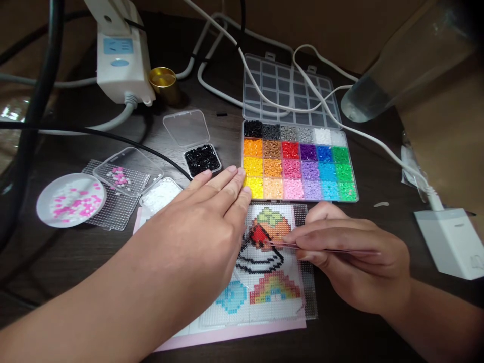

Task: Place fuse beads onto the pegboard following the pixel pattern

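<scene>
My right hand (351,247) pinches a pair of thin tweezers (291,245), whose tips reach left over a clear pegboard (260,312). Black and red fuse beads on the board form part of a slice-like shape (260,252); a printed pattern sheet (276,287) with a rainbow and an orange fruit shows through. My left hand (204,222) lies flat with fingers stretched out, covering the board's upper left, its fingertips at the corner of a compartment box of coloured beads (300,164). Whether the tweezers hold a bead is too small to tell.
Near my left fingers stand small cases of black beads (202,160) and white beads (161,195). Further left are a round dish of pink and white beads (71,200) and another pegboard (113,212). A power strip (123,60), cables and a white charger (451,242) surround the workspace.
</scene>
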Tool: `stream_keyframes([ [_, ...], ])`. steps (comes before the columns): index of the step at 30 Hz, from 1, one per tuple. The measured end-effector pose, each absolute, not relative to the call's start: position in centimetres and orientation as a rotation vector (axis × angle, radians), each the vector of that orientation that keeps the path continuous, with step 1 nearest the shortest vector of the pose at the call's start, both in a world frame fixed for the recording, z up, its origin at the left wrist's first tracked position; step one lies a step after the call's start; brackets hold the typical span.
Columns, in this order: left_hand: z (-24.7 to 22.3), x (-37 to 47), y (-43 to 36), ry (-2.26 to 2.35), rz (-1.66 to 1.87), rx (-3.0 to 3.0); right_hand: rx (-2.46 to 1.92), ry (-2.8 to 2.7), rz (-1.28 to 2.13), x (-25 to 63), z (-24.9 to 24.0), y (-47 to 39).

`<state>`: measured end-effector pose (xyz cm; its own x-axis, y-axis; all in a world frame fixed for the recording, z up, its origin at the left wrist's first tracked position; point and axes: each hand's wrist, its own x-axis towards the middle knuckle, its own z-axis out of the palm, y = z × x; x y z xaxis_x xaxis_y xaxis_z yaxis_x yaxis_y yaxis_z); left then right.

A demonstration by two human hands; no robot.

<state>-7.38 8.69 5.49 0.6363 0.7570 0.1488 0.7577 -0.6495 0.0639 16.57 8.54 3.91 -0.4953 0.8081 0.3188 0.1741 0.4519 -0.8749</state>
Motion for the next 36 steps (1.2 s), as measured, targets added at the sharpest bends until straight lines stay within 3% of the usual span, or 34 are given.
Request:
stream_keyframes([
  [36,6.15,-7.22,8.46,-1.444,-0.197,-2.843,-0.708,-1.976,0.988,16.45,3.56,8.50],
])
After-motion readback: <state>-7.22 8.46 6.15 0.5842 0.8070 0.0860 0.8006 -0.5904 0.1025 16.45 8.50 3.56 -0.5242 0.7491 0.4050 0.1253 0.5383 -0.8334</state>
